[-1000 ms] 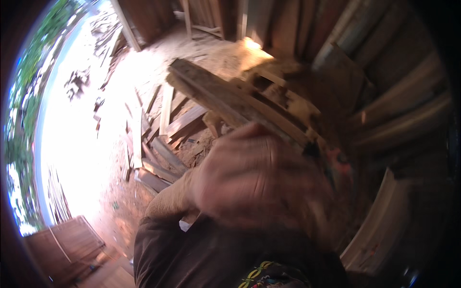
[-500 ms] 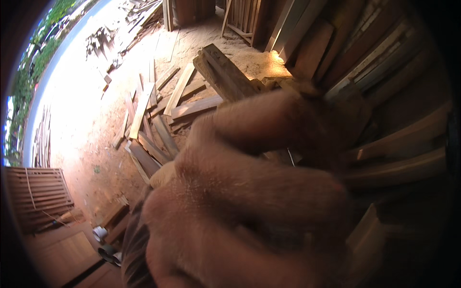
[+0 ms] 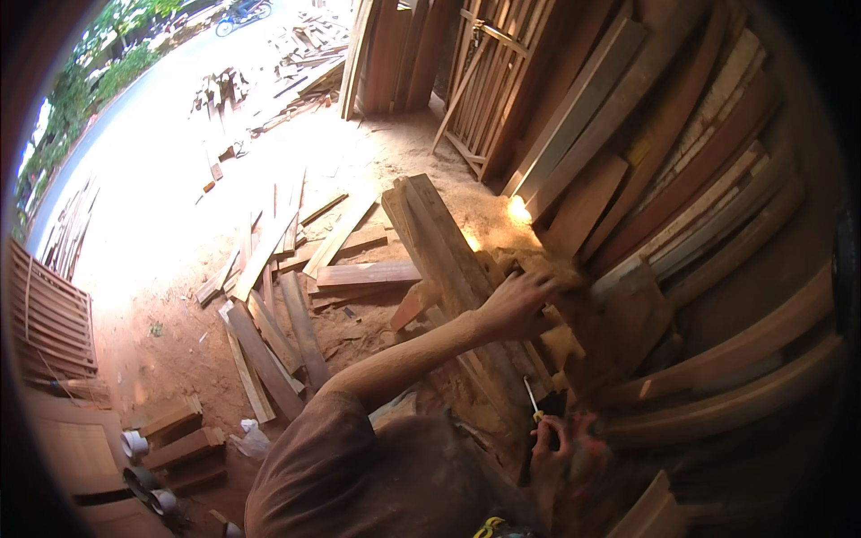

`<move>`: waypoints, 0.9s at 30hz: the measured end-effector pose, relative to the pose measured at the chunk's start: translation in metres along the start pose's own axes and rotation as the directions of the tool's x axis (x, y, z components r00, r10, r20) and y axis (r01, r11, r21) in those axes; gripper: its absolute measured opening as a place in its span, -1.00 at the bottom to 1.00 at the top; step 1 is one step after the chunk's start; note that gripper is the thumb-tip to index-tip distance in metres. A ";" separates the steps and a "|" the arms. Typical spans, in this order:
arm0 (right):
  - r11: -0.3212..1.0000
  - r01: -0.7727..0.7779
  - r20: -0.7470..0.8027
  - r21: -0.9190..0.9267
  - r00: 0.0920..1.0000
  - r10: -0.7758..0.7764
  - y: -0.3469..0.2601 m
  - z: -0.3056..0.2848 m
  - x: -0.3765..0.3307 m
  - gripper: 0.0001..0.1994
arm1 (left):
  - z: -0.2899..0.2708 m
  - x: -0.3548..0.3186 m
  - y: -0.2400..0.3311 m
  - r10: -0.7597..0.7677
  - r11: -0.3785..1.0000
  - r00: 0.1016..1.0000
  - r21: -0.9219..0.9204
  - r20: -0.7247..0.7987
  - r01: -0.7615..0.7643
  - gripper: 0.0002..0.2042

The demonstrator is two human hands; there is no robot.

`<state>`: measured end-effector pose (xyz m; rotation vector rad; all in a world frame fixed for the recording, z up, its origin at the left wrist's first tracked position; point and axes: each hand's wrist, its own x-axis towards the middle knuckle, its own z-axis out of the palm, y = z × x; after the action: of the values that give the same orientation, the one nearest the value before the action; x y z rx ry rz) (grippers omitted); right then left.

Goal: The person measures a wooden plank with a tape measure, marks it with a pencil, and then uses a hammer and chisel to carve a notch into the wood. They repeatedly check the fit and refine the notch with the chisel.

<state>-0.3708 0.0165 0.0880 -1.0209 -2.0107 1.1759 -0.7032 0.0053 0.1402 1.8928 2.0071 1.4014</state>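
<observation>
My left hand [image 3: 520, 303] reaches forward, its fingers resting on the pale, rough end of a long wooden beam [image 3: 430, 238] that lies slanted on the sandy ground. My right hand [image 3: 560, 448] sits low in shadow beside the beam's near end. It grips a slim tool with a yellow handle and a metal shaft [image 3: 533, 402] that points up toward the beam. My brown sleeve [image 3: 359, 475] fills the lower middle of the view.
Loose planks [image 3: 269, 332] lie scattered on the red dirt to the left. Tall boards [image 3: 646, 170] and slatted frames [image 3: 489, 81] lean against the wall on the right and at the back. Short wood blocks and white cups [image 3: 134, 444] sit at the lower left.
My left hand, which was close to the camera and covered most of the view, has stretched out and settled on the beam. The view has turned, and my right hand with the tool has come into sight.
</observation>
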 end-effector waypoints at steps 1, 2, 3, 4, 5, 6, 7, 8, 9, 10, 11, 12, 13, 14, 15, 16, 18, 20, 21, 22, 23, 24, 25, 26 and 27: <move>0.999 0.002 0.020 -0.054 1.000 0.000 0.000 -0.002 -0.001 -0.93 | 0.031 -0.019 -0.029 -0.120 0.973 0.978 0.217 0.168 0.082 -0.20; 0.995 0.011 0.047 -0.098 0.999 -0.007 -0.004 0.001 0.003 -0.93 | 0.055 -0.044 -0.064 -0.143 0.969 0.941 0.237 0.308 0.070 -0.10; 1.000 -0.024 0.037 -0.012 0.999 0.025 -0.012 0.004 0.005 -0.93 | 0.075 -0.066 -0.087 -0.154 0.970 0.881 0.237 0.448 0.049 0.00; 0.999 -0.047 0.022 -0.019 0.999 0.048 -0.012 0.000 0.009 -0.92 | 0.089 -0.079 -0.090 -0.119 0.970 0.892 0.244 0.437 0.010 0.00; 0.998 -0.064 0.010 -0.023 0.998 0.065 -0.012 -0.003 0.013 -0.91 | 0.099 -0.088 -0.093 -0.087 0.966 0.903 0.257 0.420 -0.027 0.01; 0.996 -0.086 -0.003 -0.026 0.996 0.086 -0.017 -0.004 0.018 -0.89 | 0.102 -0.088 -0.094 -0.054 0.961 0.912 0.269 0.407 -0.063 0.01; 0.982 -0.164 -0.017 -0.091 0.986 0.163 -0.025 -0.008 0.028 -0.88 | 0.105 -0.078 -0.098 -0.031 0.971 0.921 0.231 0.388 -0.064 0.00; 0.955 -0.251 -0.013 -0.158 0.968 0.252 -0.038 -0.013 0.038 -0.87 | 0.109 -0.079 -0.098 -0.035 0.980 0.928 0.196 0.372 -0.041 -0.01; 0.917 -0.330 -0.019 -0.225 0.942 0.334 -0.047 -0.017 0.049 -0.86 | 0.112 -0.079 -0.097 -0.036 0.987 0.935 0.160 0.352 -0.022 -0.02; 0.907 -0.345 -0.006 -0.241 0.935 0.354 -0.048 -0.019 0.057 -0.86 | 0.115 -0.082 -0.097 -0.066 0.988 0.932 0.151 0.355 0.013 -0.03; 0.901 -0.353 -0.012 -0.251 0.932 0.362 -0.050 -0.022 0.068 -0.86 | 0.117 -0.075 -0.097 -0.073 0.990 0.932 0.142 0.356 0.024 -0.04; 0.895 -0.362 -0.019 -0.261 0.929 0.370 -0.050 -0.025 0.077 -0.86 | 0.119 -0.071 -0.096 -0.081 0.991 0.931 0.132 0.357 0.036 -0.05; 0.901 -0.363 0.010 -0.238 0.927 0.376 -0.048 -0.028 0.086 -0.86 | 0.119 -0.069 -0.095 -0.088 0.990 0.929 0.133 0.360 0.042 -0.06; 0.903 -0.314 0.041 -0.292 0.940 0.340 -0.054 -0.027 0.089 -0.85 | 0.114 -0.067 -0.091 -0.093 0.990 0.924 0.137 0.370 0.045 -0.07; 0.901 -0.263 0.074 -0.344 0.949 0.305 -0.063 -0.025 0.093 -0.85 | 0.111 -0.068 -0.090 -0.098 0.989 0.920 0.139 0.379 0.048 -0.08; 0.894 -0.208 0.109 -0.396 0.956 0.271 -0.072 -0.022 0.098 -0.84 | 0.111 -0.071 -0.090 -0.087 0.989 0.934 0.144 0.345 0.039 -0.09; 0.839 0.170 0.237 -0.517 0.970 -0.051 -0.074 0.000 0.119 -0.85 | 0.108 -0.097 -0.088 -0.093 0.985 0.948 0.166 0.306 0.043 -0.10; 0.826 0.167 0.297 -0.538 0.955 0.000 -0.085 0.018 0.127 -0.86 | 0.118 -0.111 -0.097 -0.102 0.987 0.941 0.153 0.322 0.054 -0.01; 0.836 -0.011 0.260 -0.548 0.948 0.183 -0.105 0.015 0.132 -0.86 | 0.120 -0.105 -0.100 -0.089 0.989 0.948 0.138 0.307 0.048 0.03; 0.813 -0.189 0.220 -0.551 0.906 0.360 -0.121 0.013 0.133 -0.87 | 0.117 -0.105 -0.106 -0.100 0.987 0.940 0.149 0.326 0.053 0.01; 0.813 -0.312 0.162 -0.492 0.885 0.437 -0.131 0.008 0.127 -0.86 | 0.119 -0.100 -0.098 -0.104 0.990 0.935 0.125 0.338 0.065 -0.01; 0.826 -0.282 0.178 -0.488 0.894 0.411 -0.132 0.003 0.125 -0.85 | 0.114 -0.092 -0.095 -0.109 0.990 0.929 0.120 0.353 0.071 -0.03; 0.838 -0.254 0.193 -0.484 0.903 0.385 -0.131 -0.004 0.122 -0.83 | 0.113 -0.086 -0.093 -0.095 0.993 0.938 0.096 0.334 0.066 -0.10; 0.852 -0.240 0.211 -0.465 0.905 0.370 -0.125 -0.007 0.113 -0.82 | 0.109 -0.087 -0.093 -0.085 0.995 0.938 0.080 0.335 0.062 -0.18; 0.850 -0.293 0.206 -0.438 0.887 0.413 -0.115 -0.011 0.104 -0.81 | 0.101 -0.090 -0.094 -0.073 0.996 0.936 0.066 0.344 0.053 -0.25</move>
<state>-0.4538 0.0722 0.2069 -1.5586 -2.4339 1.1838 -0.6937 0.0037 -0.0239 1.9155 1.9299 0.9246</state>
